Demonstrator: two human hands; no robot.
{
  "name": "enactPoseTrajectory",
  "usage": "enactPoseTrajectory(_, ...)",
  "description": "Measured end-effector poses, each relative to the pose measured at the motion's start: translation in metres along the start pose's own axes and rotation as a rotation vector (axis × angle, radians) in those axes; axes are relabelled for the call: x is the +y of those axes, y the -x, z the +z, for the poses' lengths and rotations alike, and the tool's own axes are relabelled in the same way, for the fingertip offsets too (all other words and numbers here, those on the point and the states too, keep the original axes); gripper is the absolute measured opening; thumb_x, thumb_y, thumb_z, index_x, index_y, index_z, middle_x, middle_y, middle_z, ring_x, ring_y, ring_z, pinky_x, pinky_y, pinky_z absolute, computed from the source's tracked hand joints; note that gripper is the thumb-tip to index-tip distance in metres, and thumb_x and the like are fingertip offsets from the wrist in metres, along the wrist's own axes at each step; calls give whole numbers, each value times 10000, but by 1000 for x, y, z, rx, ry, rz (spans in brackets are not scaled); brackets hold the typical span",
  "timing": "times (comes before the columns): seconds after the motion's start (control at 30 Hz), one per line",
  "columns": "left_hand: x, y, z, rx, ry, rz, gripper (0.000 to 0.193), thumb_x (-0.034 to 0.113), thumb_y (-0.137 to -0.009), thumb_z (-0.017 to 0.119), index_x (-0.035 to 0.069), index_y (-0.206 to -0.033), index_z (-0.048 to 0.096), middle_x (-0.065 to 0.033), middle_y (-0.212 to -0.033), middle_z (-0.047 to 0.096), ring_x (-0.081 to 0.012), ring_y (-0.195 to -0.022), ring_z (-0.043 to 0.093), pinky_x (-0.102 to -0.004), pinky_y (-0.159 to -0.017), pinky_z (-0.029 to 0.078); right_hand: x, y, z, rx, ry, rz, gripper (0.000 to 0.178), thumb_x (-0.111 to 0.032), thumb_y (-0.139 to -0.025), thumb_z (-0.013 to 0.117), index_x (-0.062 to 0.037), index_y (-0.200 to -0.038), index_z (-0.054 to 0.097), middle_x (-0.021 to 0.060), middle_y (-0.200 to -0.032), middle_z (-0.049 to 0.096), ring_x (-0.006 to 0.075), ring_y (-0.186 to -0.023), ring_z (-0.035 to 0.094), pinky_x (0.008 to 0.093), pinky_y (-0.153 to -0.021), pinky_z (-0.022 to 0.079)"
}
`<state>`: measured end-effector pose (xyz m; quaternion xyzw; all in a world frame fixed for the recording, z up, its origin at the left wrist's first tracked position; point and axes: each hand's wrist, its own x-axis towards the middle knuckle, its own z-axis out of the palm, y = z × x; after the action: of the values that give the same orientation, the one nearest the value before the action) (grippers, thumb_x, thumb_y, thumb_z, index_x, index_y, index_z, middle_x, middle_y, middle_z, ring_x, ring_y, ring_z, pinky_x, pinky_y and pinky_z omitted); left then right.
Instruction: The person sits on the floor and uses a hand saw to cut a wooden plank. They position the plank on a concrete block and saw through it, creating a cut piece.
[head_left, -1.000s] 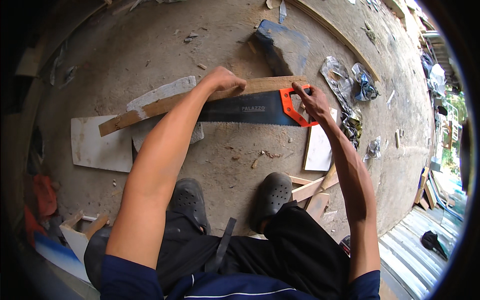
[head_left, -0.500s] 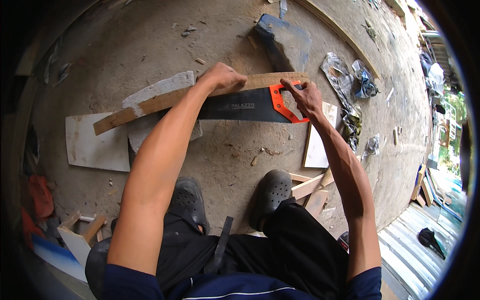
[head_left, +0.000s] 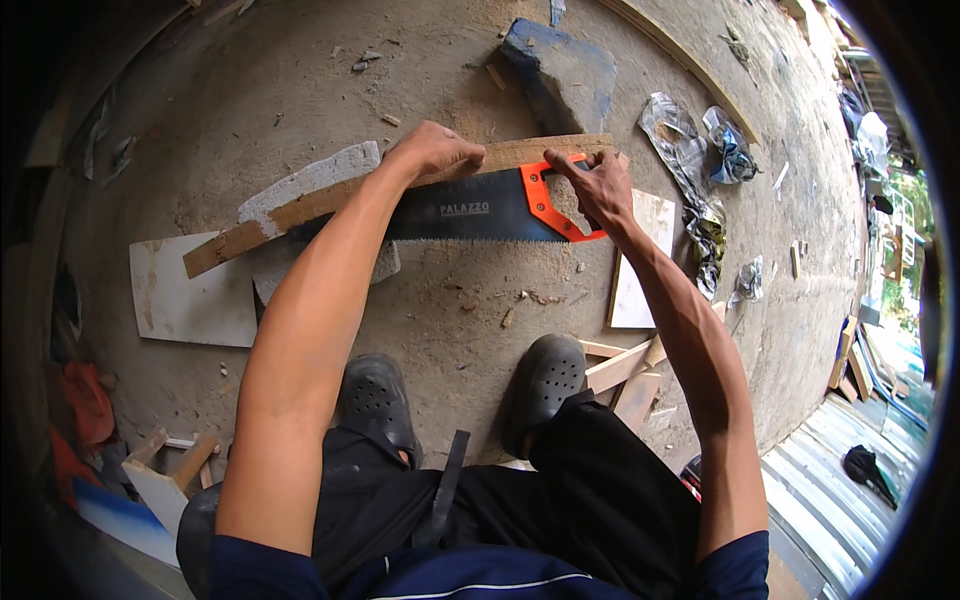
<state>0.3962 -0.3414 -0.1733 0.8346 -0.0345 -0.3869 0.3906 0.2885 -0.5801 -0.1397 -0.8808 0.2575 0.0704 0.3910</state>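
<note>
My left hand (head_left: pixel 437 152) is closed over a long wooden strip (head_left: pixel 547 152), which lies aslant, its left end lower in the view. Along the strip's near side is a handsaw (head_left: pixel 470 208) with a dark blade and an orange-and-black handle, teeth facing me. My right hand (head_left: pixel 597 188) grips that handle at its upper part, close to the strip's right end. The saw's tip is hidden behind my left forearm. Under the strip's left part are a rough grey block (head_left: pixel 312 182) and a white board (head_left: pixel 190 290).
A blue-grey block (head_left: pixel 575 75) stands beyond the strip. Crumpled plastic (head_left: pixel 675 135) lies at the right, above a second white board (head_left: pixel 648 255). Wood offcuts (head_left: pixel 625 370) are beside my right shoe (head_left: pixel 545 385). Corrugated metal sheeting (head_left: pixel 830 465) covers the lower right.
The saw and my right hand have shifted a little to the left along the wooden strip. My left hand stays closed on the strip.
</note>
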Motion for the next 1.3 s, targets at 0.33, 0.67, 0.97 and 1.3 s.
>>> enactPoseTrajectory(0.33,6,6,-3,-24,28,-23,331,324,-620,742,75,-836,755,-47,-872,675,-145,-818,580,-291,-751,454,-13,-1,4,-5,-12,-35,693,-631,-695,742,-3,-840,487,78,-635,576,136,-492,550,272,-428,456)
enactPoseTrajectory(0.67,3,2,-4,-43,2,-19,370,348,-624,743,74,-872,753,-50,-921,676,-147,-859,580,-289,-786,450,-4,-8,4,31,92,-78,697,-648,-702,725,-3,-844,505,110,-666,603,190,-610,604,328,-533,495)
enactPoseTrajectory(0.97,4,6,-4,-38,18,-6,323,329,-682,724,88,-895,758,-52,-987,693,-144,-925,594,-272,-859,432,-10,-5,1,13,133,-106,797,-677,-695,704,65,-929,528,170,-721,632,255,-685,643,360,-613,517)
enactPoseTrajectory(1.3,7,10,-2,-41,84,9,295,304,-696,728,83,-889,756,-45,-932,702,-133,-898,605,-259,-851,435,-14,-3,0,96,422,-179,860,-722,-744,600,104,-962,500,279,-860,642,396,-828,654,431,-708,519)
